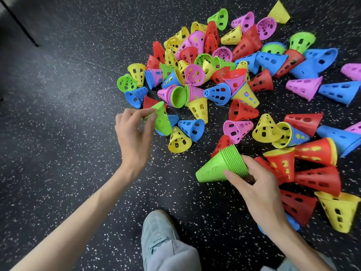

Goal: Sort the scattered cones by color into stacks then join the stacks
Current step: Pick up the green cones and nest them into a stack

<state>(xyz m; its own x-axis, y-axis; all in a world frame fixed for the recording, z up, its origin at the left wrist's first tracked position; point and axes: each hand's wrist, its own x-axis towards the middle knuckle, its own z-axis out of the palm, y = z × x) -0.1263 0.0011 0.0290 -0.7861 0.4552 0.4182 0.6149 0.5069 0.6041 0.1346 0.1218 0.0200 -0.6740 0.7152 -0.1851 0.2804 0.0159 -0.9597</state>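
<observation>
The left hand (134,132) pinches a single green cone (162,122) above the speckled floor (58,94); the right hand (256,184) grips a nested green stack (220,167) beside the scattered pile (224,75).

Matt perforated plastic cones (215,93), speckled rubbery floor (68,94)

The black speckled floor (58,114) is bare along its left side and near bottom edge, so a hand can slide there freely. A big pile of cones (205,75) fills the right side and top right corner, packed close with only small gaps. A thin black pole (19,22) leans at the top left corner. A grey shoe (158,231) sits at the bottom edge.
</observation>
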